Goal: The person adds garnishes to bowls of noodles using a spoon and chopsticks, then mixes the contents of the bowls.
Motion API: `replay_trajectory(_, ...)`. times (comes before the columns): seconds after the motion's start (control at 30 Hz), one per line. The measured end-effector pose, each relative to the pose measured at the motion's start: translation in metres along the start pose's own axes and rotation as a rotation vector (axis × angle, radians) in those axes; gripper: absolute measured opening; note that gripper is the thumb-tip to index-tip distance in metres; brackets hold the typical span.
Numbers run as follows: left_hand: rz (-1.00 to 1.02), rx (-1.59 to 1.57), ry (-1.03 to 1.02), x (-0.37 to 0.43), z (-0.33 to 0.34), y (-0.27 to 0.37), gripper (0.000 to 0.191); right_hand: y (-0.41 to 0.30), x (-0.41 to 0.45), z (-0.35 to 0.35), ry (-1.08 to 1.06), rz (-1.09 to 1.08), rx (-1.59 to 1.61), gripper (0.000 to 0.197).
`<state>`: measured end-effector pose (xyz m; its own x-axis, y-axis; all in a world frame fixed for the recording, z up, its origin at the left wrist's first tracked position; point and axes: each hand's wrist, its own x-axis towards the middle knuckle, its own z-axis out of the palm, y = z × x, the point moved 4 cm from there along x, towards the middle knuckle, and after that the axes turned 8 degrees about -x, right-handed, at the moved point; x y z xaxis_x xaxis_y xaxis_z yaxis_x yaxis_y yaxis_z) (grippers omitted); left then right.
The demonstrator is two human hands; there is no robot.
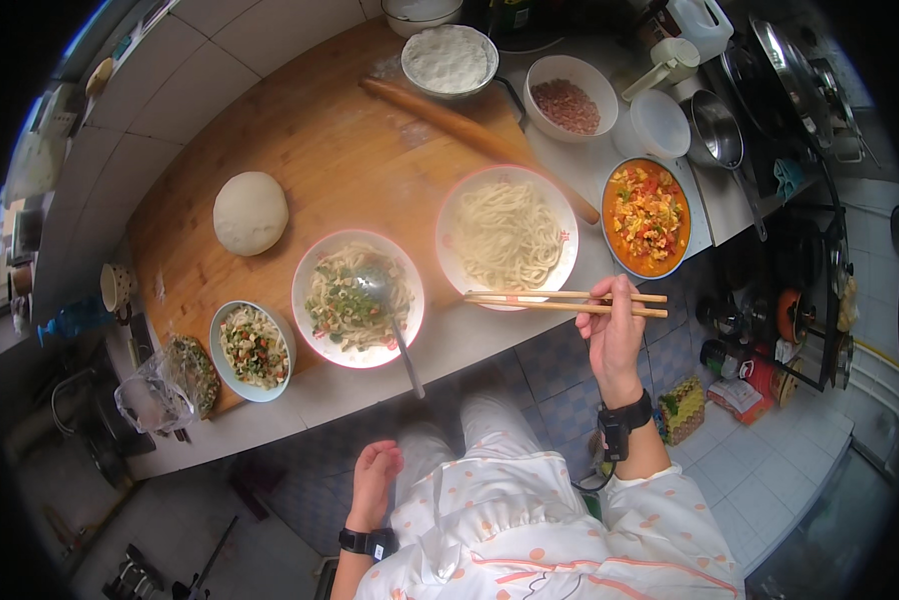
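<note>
My right hand [613, 330] holds a pair of wooden chopsticks [554, 301], their tips over the near rim of a white plate of plain noodles [506, 232]. My left hand [375, 474] hangs near my left leg, below the counter, fingers loosely curled; whether it holds anything is not plain, but nothing shows in it. Left of the plain noodles, a white bowl of noodles with chopped greens [352, 300] has a metal spoon [407, 358] resting in it. A blue-rimmed dish of tomato and egg [647, 217] stands to the right.
A dough ball [251, 213] lies on the wooden board [322, 135], with a rolling pin [479, 135] and a flour bowl [449, 60] farther back. A pale bowl of diced vegetables [253, 351] stands left, a bowl of diced meat [569, 99] back right, beside a small metal saucepan [714, 129].
</note>
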<state>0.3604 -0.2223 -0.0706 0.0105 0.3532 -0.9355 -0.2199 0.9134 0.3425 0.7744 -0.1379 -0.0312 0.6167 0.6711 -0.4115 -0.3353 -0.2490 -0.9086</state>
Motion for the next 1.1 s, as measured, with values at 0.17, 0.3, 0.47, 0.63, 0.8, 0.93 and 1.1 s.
replay_trajectory(0.17,0.008,0.009,-0.013,0.001,-0.003,-0.003,0.019,-0.012,-0.013,0.013,-0.073,0.045,0.052,0.035)
replay_trajectory(0.3,0.044,0.055,0.013,-0.003,-0.003,0.006,0.021,-0.044,-0.038,0.057,-0.272,-0.049,0.071,0.038)
replay_trajectory(0.47,0.129,0.069,-0.122,-0.009,0.002,0.026,0.026,-0.039,-0.057,0.107,-0.617,-0.465,-0.295,0.021)
replay_trajectory(0.63,0.285,0.070,-0.496,-0.046,0.085,0.091,0.038,-0.029,-0.110,0.135,-0.738,-1.092,-0.604,0.016)
replay_trajectory(0.8,0.155,-0.237,-0.575,-0.052,0.141,0.115,0.037,-0.036,-0.136,0.152,-0.803,-1.186,-0.704,0.024)
replay_trajectory(0.93,0.148,-0.379,-0.514,-0.052,0.142,0.119,0.028,-0.045,-0.136,0.150,-0.812,-1.230,-0.679,0.023)
replay_trajectory(1.1,0.194,-0.280,-0.298,-0.045,0.108,0.132,0.023,-0.045,-0.136,0.134,-1.004,-1.112,-0.869,0.026)
